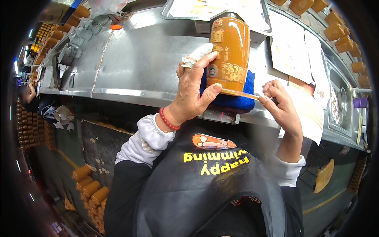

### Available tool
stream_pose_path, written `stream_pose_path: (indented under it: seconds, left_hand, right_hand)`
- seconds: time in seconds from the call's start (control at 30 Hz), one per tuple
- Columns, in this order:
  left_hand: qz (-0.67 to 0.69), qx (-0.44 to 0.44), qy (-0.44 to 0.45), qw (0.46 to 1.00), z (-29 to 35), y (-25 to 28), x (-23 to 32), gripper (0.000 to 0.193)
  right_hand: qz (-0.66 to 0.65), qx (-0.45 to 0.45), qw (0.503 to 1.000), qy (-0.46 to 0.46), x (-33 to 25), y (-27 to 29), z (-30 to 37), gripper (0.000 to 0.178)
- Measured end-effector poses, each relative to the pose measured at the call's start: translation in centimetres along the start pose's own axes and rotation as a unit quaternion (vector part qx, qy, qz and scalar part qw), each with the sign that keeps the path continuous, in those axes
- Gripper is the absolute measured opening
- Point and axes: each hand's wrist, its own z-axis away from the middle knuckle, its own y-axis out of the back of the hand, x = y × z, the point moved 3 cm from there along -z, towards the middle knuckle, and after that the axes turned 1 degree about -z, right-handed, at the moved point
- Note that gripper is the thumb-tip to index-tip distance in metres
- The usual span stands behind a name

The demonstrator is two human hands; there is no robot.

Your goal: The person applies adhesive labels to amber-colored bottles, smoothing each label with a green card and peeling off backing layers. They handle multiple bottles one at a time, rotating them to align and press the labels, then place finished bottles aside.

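Note:
A large amber-brown jar [232,49] with raised patterns and a dark lid lies on a folded blue cloth [248,89]. From its left side, my left hand [194,85] steadies the jar, the fingers against its wall. One finger is wrapped in white material. The left thumb presses near the jar's base, at one end of a thin, translucent yellowish strip [242,94]. At the strip's other end, my right hand [278,100] pinches it between thumb and finger. The strip runs almost level across the base between both hands.
Under the work sits a metal counter [138,59]. A tray [177,10] with papers lies beyond the jar, and paper sheets [290,51] lie to the right. A sink [341,100] is at far right. Glass jars [81,37] stand far left; brown jars [92,189] are stacked lower left.

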Motion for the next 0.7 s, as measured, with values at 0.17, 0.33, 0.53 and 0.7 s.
stream_pose_path:
  seconds: [0.17, 0.33, 0.53, 0.7]
  left_hand:
    - [-0.078, 0.054, -0.063, 0.993, 2.0, 1.3, 0.7, 0.027]
    - [-0.297, 0.055, -0.215, 0.929, 4.2, 0.6, 2.4, 0.031]
    - [-0.338, -0.007, -0.288, 0.896, 2.1, -0.2, 3.6, 0.034]
    - [-0.279, 0.005, -0.175, 0.944, 0.1, -0.9, 2.6, 0.036]
  right_hand:
    - [-0.011, -0.01, 1.0, -0.018, 0.9, -0.3, -0.1, 0.027]
    - [-0.024, -0.02, 0.999, -0.025, 1.5, -0.5, -0.2, 0.028]
    - [-0.033, -0.019, 0.999, -0.028, 1.7, -0.8, -0.4, 0.028]
    - [-0.049, -0.021, 0.998, -0.028, 1.2, -0.9, -0.4, 0.028]
